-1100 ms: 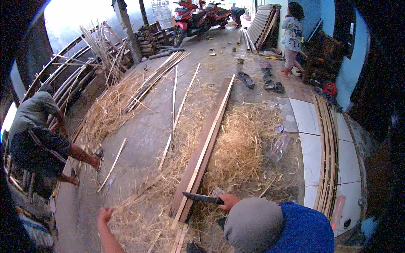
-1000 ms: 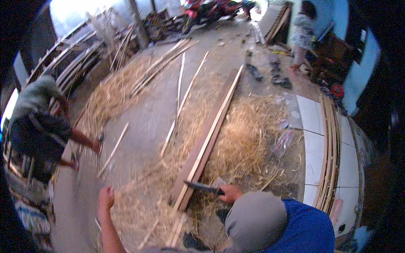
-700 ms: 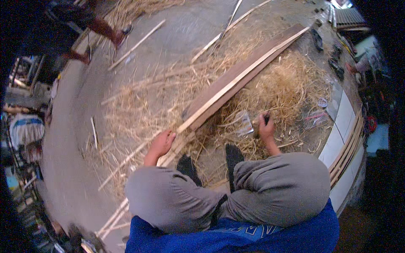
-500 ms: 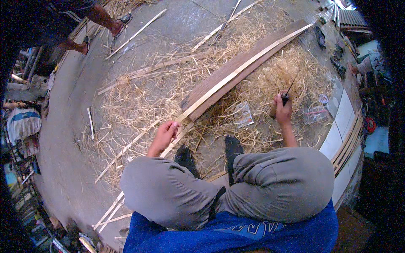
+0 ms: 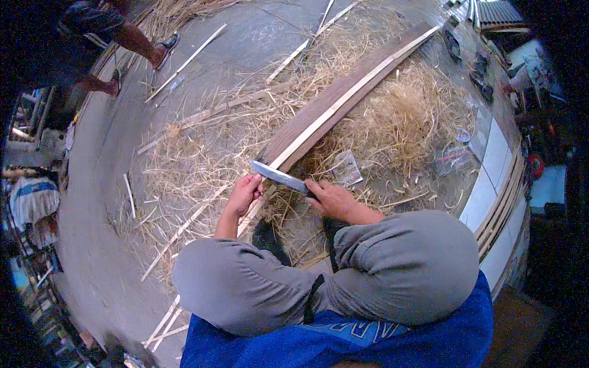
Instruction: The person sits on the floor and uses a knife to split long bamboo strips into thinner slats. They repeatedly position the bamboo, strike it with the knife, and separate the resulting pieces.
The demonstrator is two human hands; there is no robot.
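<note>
A long pale strip of wood or bamboo [image 5: 343, 108] lies lengthwise on a dark wooden plank [image 5: 325, 109] that slants away to the far right. My left hand [image 5: 245, 191] is closed in a pinch at the strip's near end. In my right hand [image 5: 334, 199] is a knife [image 5: 282, 176], gripped by its dark handle. Its broad grey blade points left and crosses over the strip close to my left fingers. Whether the edge touches the strip I cannot tell.
Curly shavings [image 5: 402, 119] surround the plank. A printed packet [image 5: 348, 167] and a clear plastic bag [image 5: 453, 159] lie at its right. Another person's sandalled foot [image 5: 164, 50] is at the far left. Several slats [image 5: 504, 199] are stacked along the right side.
My right hand has swung the knife left, from over the shavings to across the strip's near end. My left hand still pinches the strip. The view has shifted slightly.
</note>
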